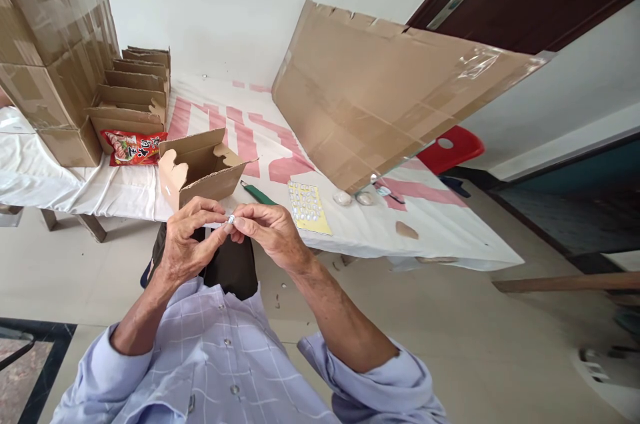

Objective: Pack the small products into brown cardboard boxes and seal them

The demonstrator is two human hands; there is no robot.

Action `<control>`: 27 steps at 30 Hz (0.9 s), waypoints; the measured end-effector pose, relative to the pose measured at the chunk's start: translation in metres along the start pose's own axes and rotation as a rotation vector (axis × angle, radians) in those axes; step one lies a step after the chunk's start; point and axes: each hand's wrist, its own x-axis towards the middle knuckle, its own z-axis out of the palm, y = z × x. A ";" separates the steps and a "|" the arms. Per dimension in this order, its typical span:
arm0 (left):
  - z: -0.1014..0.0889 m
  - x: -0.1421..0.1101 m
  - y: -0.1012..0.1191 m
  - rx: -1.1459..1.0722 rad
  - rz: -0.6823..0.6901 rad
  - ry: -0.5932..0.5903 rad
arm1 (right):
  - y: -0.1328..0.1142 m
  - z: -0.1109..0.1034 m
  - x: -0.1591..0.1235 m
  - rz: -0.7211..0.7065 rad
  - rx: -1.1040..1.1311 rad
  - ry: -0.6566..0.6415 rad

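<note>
Head: both hands (193,237) (273,231) pinch whitish bit (231,219); red packet (134,147) bears Chinese.

The small whitish piece (231,219) is compact, with a pale surface and darker marks or shading too small to resolve. It is pinched between the fingertips of the left hand (193,237) and the right hand (273,234), which cover part of its outline. Position: raised, in front of the near edge of the surface (360,237), close to the open cardboard box (207,167). Exact shape, material and orientation cannot be determined at this scale.
</note>
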 end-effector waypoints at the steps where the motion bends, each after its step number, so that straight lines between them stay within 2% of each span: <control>1: 0.000 0.000 0.000 0.008 0.013 0.002 | 0.000 0.000 0.000 -0.002 -0.002 0.004; 14: -0.002 0.000 0.001 0.231 0.181 -0.019 | 0.004 0.001 -0.005 -0.026 -0.075 0.076; 19: -0.003 0.001 0.003 0.196 0.150 -0.023 | 0.000 0.003 -0.006 -0.042 -0.102 0.104; 24: -0.004 0.000 0.004 0.069 0.051 -0.012 | -0.004 0.005 -0.008 -0.070 -0.115 0.072; 27: -0.004 -0.001 0.005 0.057 0.036 0.004 | -0.004 0.005 -0.009 -0.076 -0.118 0.055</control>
